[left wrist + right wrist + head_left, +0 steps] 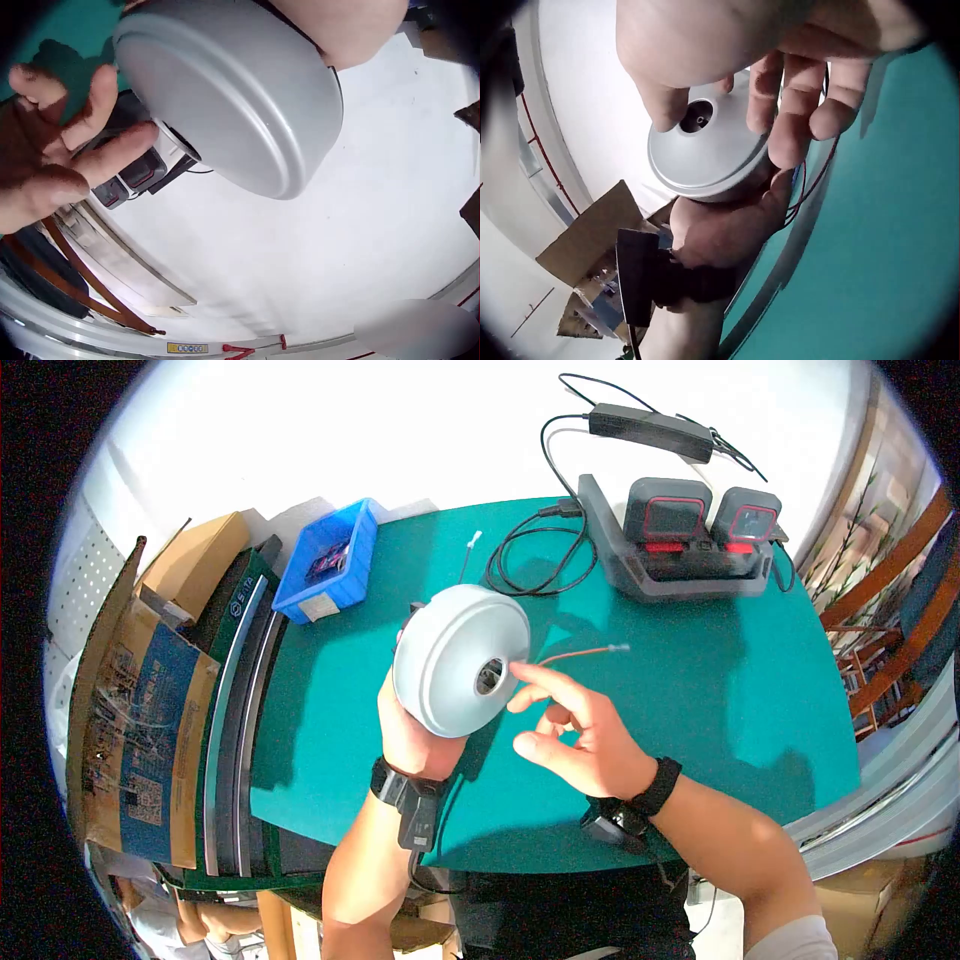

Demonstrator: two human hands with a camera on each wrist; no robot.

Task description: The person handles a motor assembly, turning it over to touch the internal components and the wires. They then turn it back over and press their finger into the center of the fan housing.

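My left hand (425, 748) grips a round silver vacuum motor (445, 645) from below, above the green table mat. The motor's domed face tilts towards me, with a dark central hole (490, 676) in it. In the right wrist view, fan parts show inside that hole (698, 118). My right hand (592, 748) is beside the motor, its index fingertip at the rim of the hole and its other fingers loosely bent. An orange-red wire (580, 653) with a clear-sleeved connector sticks out to the right behind the motor, and another connector (474, 541) points up behind it.
A blue bin (325, 560) with small packets stands at the back left. Cardboard boxes (150, 730) line the left side. A black charger dock (690, 575) with two units and a coiled cable (540, 560) sits at the back right.
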